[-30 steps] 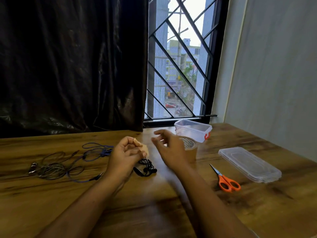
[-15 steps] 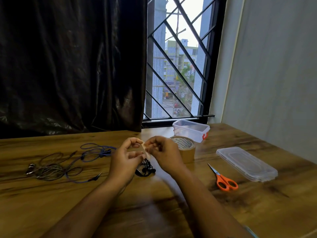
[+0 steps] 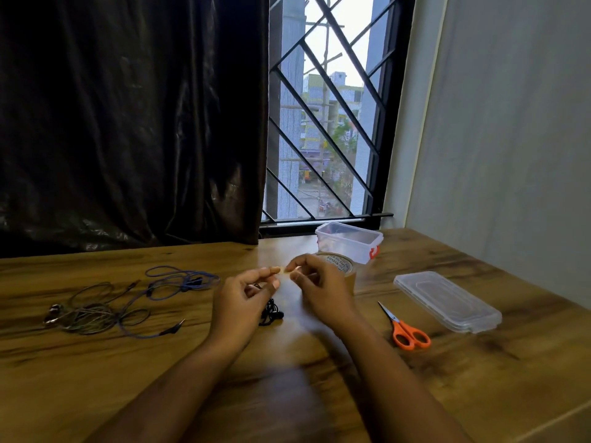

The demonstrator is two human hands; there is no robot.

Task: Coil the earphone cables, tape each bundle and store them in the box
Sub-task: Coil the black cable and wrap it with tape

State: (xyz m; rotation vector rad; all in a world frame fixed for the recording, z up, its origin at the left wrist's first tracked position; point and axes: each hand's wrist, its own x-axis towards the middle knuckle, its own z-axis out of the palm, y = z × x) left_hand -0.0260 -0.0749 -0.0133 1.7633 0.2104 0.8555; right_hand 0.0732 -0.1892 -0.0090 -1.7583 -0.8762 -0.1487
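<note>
Pinching a small tape strip (image 3: 283, 271) between fingertips, left hand (image 3: 241, 302) and right hand (image 3: 323, 290) hover over the table (image 3: 287, 362). Black earphone bundle (image 3: 271, 312) lies just below the left hand. Blue cable (image 3: 179, 281) and grey cable (image 3: 84, 316) lie loose, far left. Tape roll (image 3: 343, 265) sits behind the right hand, the open box (image 3: 350, 243) beyond it.

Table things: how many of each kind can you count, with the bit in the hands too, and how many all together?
Earphones: 3 (black earphones, blue earphones, grey earphones)
Tape roll: 1
Tape piece: 1, pinched between left hand and right hand
Box: 1
Lid: 1
Scissors: 1
Total: 8
</note>
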